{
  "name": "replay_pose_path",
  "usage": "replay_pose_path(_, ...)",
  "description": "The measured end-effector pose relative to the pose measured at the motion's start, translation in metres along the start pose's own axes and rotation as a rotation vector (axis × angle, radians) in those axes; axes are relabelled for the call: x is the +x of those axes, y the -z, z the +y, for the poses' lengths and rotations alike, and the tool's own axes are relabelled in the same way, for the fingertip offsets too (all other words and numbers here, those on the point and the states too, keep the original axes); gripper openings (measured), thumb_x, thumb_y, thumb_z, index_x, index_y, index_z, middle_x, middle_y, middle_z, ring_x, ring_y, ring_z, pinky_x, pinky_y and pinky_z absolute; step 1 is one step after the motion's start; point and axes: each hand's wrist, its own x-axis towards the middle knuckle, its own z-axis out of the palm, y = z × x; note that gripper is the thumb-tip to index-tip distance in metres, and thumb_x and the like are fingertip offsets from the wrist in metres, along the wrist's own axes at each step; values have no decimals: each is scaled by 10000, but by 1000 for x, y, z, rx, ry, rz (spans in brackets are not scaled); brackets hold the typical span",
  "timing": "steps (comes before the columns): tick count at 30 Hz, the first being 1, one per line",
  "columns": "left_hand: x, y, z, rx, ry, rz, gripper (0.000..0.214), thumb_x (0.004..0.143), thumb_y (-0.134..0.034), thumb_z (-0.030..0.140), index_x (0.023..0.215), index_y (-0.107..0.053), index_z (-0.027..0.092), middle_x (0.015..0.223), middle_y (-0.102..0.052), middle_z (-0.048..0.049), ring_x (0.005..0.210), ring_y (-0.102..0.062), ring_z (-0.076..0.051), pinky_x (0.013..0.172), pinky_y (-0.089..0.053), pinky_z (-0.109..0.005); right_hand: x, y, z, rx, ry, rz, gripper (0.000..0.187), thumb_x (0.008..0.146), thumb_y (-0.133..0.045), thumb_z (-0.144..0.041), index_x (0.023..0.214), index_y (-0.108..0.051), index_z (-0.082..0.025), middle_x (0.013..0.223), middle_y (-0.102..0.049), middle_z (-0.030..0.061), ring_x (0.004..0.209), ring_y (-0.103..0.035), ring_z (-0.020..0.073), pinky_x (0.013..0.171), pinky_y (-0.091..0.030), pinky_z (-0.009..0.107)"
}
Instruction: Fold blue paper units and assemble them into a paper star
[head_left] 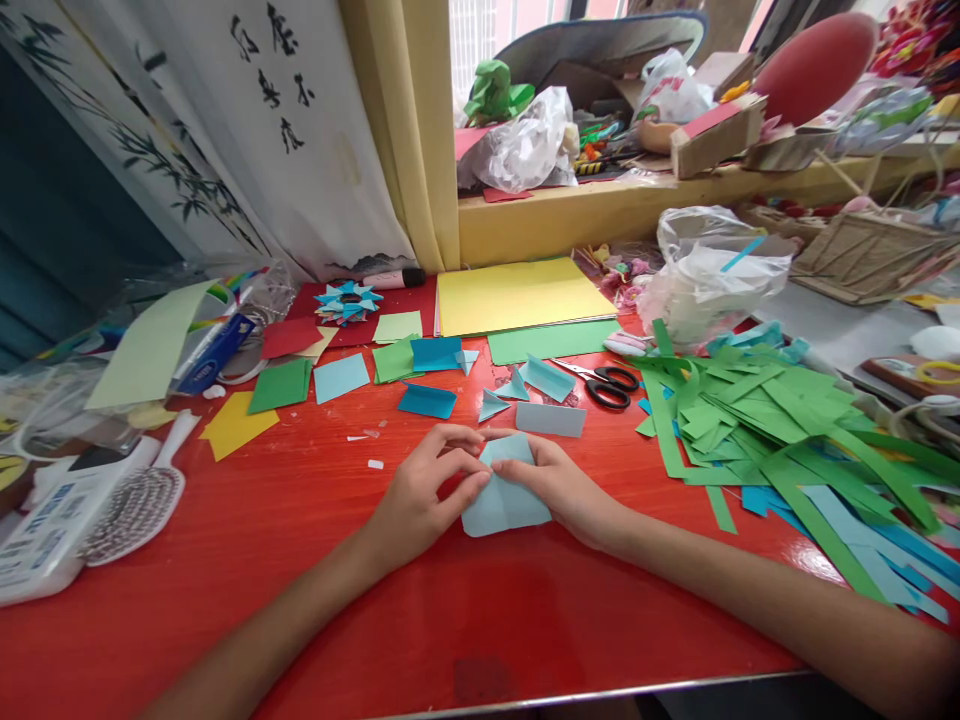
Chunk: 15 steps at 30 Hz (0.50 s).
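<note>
Both hands hold a small light blue sheet of paper (508, 503) just above the red table, near its middle. My left hand (431, 490) pinches the sheet's left upper edge between thumb and fingers. On the other side, my right hand (562, 485) grips it with the thumb across the front and the fingers behind. A faint crease runs down the sheet. Just beyond the hands lie a folded pale blue strip (551, 419), small folded light blue pieces (514, 385) and a darker blue folded piece (427, 401). Scissors (609, 386) with black handles rest behind the right hand.
Green and blue paper strips (750, 420) heap up on the right. Square paper stacks (280, 387), a blue folded paper ring (349, 302) and yellow sheets (525, 297) lie at the back. A hairbrush (139, 505) and a white bottle (71, 520) sit left. The table edge (600, 695) is near.
</note>
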Motion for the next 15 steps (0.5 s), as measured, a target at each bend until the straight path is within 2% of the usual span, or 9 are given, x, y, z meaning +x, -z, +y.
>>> replay_pose_path(3, 2, -1, 6, -135, 195, -20, 178, 827, -446, 296, 757, -580, 202, 869, -550, -25, 837, -530, -149, 714, -450, -267, -2, 1, 0, -135, 36, -2, 370, 768, -512, -282, 1135, -490, -248, 929, -593, 17, 805, -551, 160, 647, -425, 250)
replay_pose_path(6, 1, -4, 8, -245, 314, 6, 162, 819, -453, 314, 810, -580, 213, 828, -573, -9, 784, -536, -145, 682, -442, -258, -3, 3, 1, -220, 68, -38, 462, 779, -496, -266, 1230, -399, -281, 898, -590, 8, 824, -540, 168, 689, -423, 278)
replay_pose_path(10, 0, -8, 8, -332, 378, 56, 140, 796, -480, 293, 877, -562, 215, 857, -584, -10, 804, -534, -151, 700, -439, -259, -4, 3, 2, -327, 134, -89, 509, 769, -506, -249, 1260, -378, -277, 887, -587, 18, 829, -525, 183, 703, -420, 297)
replay_pose_path(15, -2, -10, 6, -362, 392, 99, 126, 786, -494, 272, 891, -528, 211, 839, -551, -7, 765, -520, -129, 651, -434, -222, -6, 2, 1, -391, 145, -108, 518, 775, -511, -290, 1269, -356, -283, 883, -578, 28, 746, -521, 176, 631, -423, 289)
